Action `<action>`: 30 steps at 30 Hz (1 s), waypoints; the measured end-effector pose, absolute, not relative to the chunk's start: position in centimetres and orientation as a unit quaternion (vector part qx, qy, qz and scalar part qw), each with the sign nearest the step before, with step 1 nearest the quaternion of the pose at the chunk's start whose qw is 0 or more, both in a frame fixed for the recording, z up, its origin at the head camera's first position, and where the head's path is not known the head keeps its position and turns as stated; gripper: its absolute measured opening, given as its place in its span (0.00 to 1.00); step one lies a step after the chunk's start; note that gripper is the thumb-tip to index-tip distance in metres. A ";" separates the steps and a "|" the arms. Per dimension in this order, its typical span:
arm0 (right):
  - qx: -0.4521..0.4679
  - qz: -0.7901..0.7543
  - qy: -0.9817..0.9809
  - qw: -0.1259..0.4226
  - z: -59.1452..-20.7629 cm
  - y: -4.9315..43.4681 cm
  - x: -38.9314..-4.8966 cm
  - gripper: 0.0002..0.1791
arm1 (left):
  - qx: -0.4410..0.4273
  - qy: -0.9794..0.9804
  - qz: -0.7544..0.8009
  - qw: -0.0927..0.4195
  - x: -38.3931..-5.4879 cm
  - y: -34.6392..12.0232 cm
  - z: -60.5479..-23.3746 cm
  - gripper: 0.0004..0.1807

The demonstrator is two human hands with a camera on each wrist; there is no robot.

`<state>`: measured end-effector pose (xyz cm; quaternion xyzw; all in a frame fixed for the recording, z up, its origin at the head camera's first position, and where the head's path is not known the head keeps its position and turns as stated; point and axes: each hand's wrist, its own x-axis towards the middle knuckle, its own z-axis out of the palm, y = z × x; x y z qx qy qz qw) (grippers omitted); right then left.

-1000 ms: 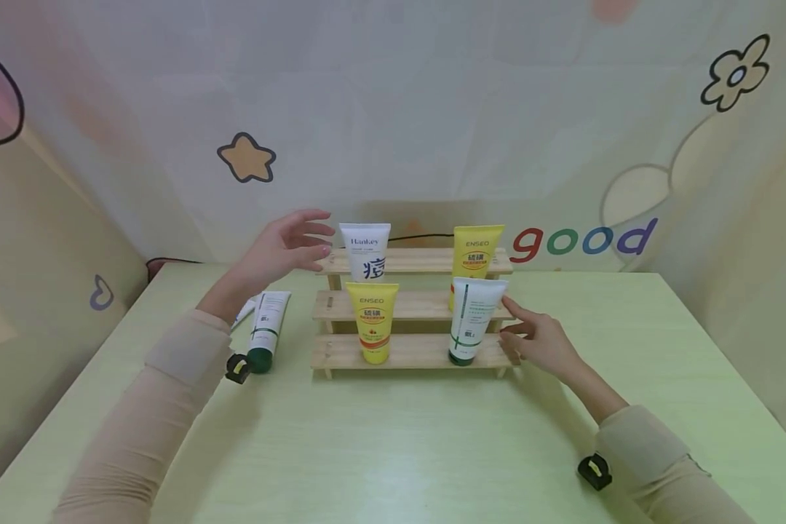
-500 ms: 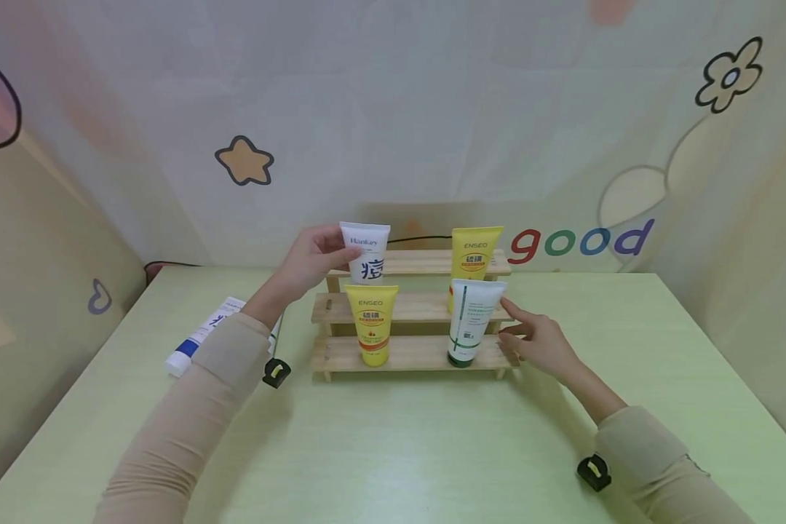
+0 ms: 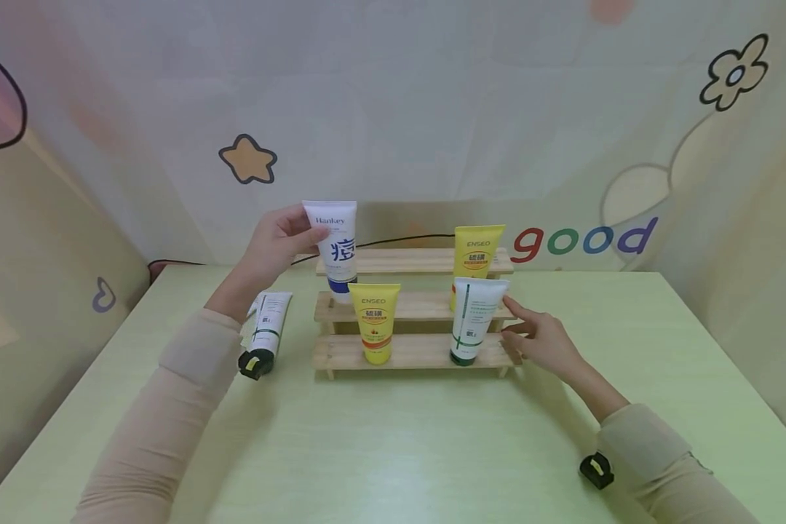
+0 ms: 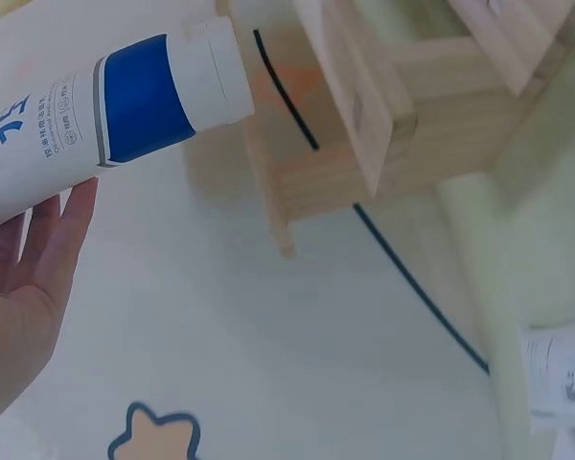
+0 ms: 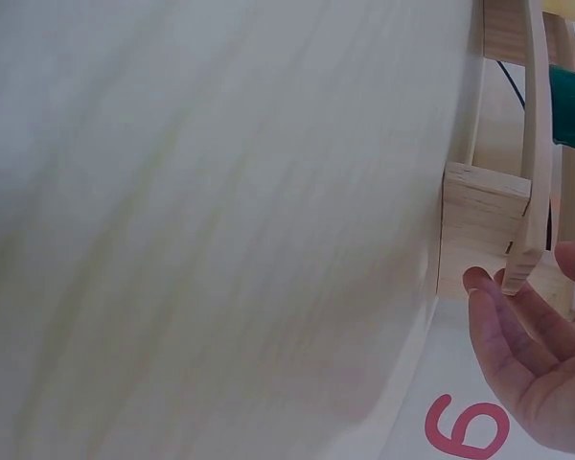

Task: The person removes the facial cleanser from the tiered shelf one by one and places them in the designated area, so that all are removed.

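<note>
My left hand (image 3: 271,244) grips a white squeeze tube with a blue band (image 3: 332,251), its thumb across the front. The tube is tilted slightly, held at the left end of a three-step wooden display rack (image 3: 419,353); its white cap shows in the left wrist view (image 4: 216,77). My right hand (image 3: 544,340) holds the rack's right end, with thumb and fingers on either side of a shelf board in the right wrist view. On the lowest step stand a yellow tube (image 3: 375,324) and a white tube with a green cap (image 3: 478,320).
Behind the green-capped tube stands another yellow tube (image 3: 477,251), its lower part hidden. A green-capped white tube (image 3: 270,324) lies on the table left of the rack, beside my left wrist. A dark cord (image 3: 406,238) runs behind the rack against the printed backdrop.
My left hand has reached the blue-banded tube, taken hold of it and drawn it up and to the left from its place on the rack. My right hand stays at the rack's end.
</note>
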<state>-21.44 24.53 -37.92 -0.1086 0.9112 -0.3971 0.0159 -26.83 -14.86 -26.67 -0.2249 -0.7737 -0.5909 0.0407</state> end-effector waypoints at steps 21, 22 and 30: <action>-0.106 -0.400 0.910 0.008 -38.1 24.6 -20.9 0.34 | -0.069 -0.879 -0.466 0.071 -25.6 -28.3 -26.0 0.32; -0.105 -0.401 0.910 0.008 -38.1 24.6 -20.9 0.34 | -0.063 -0.883 -0.460 0.066 -25.7 -29.1 -26.2 0.33; -0.092 -0.405 0.909 0.023 -37.9 24.4 -20.9 0.35 | -0.041 -0.905 -0.424 0.018 -26.5 -34.5 -29.2 0.34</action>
